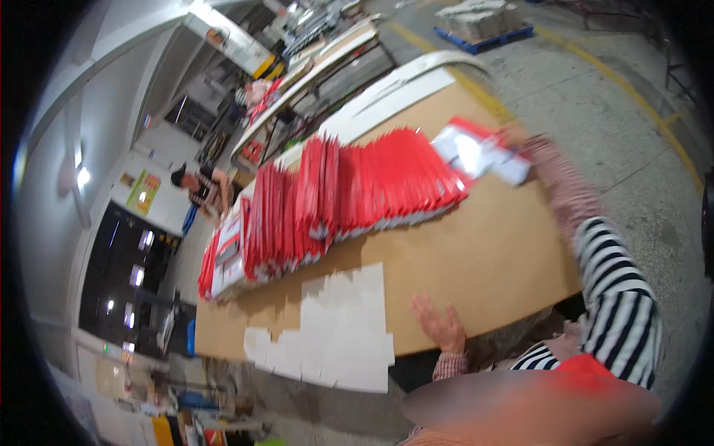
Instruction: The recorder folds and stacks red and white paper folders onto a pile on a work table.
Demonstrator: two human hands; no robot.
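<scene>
My left hand (442, 324) rests near the front edge of the brown table, fingers spread and palm down, holding nothing. My right hand (515, 136), blurred by motion, is stretched out to the table's far right side. It grips the edge of a flat red-and-white packet (508, 165), also smeared. Beside that packet, a long row of red packets (394, 175) with pale lower edges leans across the table. More red packets (279, 215) stand tightly packed at the row's left end.
A cut sheet of white card (346, 327) lies at the table's (506, 245) front edge. White boards (394, 104) lie along the far side. Another person (208, 189) is beyond the left end. A blue pallet (483, 41) with a stack stands on the floor behind.
</scene>
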